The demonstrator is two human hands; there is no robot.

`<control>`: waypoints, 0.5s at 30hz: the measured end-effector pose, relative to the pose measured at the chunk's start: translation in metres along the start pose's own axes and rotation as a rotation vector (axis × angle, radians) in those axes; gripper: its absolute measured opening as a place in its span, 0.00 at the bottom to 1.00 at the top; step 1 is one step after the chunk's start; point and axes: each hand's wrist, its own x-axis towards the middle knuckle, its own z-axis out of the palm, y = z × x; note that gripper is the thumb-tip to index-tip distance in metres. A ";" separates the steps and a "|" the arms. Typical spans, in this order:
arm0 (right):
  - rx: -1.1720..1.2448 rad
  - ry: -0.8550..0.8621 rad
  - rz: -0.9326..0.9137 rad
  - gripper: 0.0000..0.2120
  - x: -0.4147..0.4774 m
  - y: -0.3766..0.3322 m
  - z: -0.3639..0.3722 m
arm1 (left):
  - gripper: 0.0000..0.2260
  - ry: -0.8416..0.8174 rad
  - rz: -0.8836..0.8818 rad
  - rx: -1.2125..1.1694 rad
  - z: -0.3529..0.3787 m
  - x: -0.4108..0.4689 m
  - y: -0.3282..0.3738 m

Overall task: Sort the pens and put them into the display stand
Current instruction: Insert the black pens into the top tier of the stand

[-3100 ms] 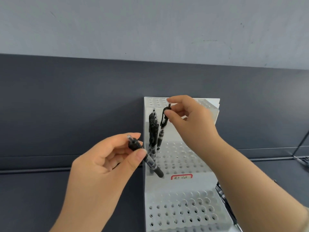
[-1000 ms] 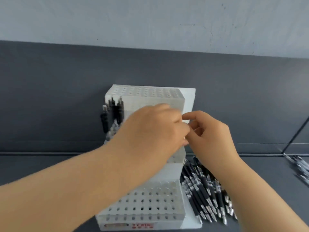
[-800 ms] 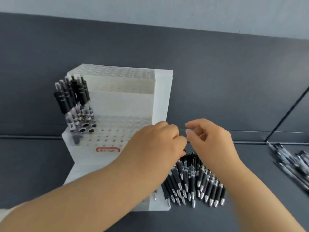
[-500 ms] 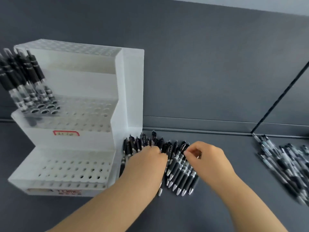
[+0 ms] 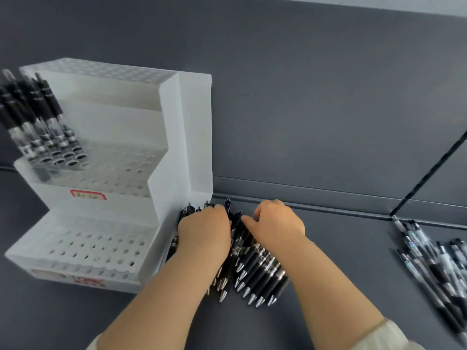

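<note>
A white tiered display stand (image 5: 174, 137) with rows of holes stands at the left. Several black pens (image 5: 43, 117) stand in the left end of its middle tier. A row of black pens (image 5: 262, 271) lies on the dark table just right of the stand, tips toward me. My left hand (image 5: 204, 236) lies on the left part of that row with its fingers curled down over the pen tops; what they hold is hidden. My right hand (image 5: 278, 223) pinches the top of one black pen (image 5: 236, 223) in the row.
A second loose heap of pens (image 5: 429, 256) with clear and black barrels lies at the far right of the table. A dark upright back panel (image 5: 303, 109) runs behind the stand and the pens.
Both hands have left the stand's middle tier and dropped to the pen row beside it. My view has swung right and down, so the stand now sits at the left.
</note>
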 end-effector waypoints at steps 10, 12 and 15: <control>0.291 -0.102 0.011 0.19 0.021 0.005 0.003 | 0.09 -0.131 -0.070 0.077 0.002 0.041 0.014; 0.553 -0.098 -0.021 0.15 0.018 0.005 -0.004 | 0.10 -0.113 -0.082 0.015 -0.001 0.039 0.013; 0.899 -0.144 -0.036 0.13 0.011 0.003 -0.015 | 0.12 0.003 -0.078 -0.144 -0.007 0.030 0.009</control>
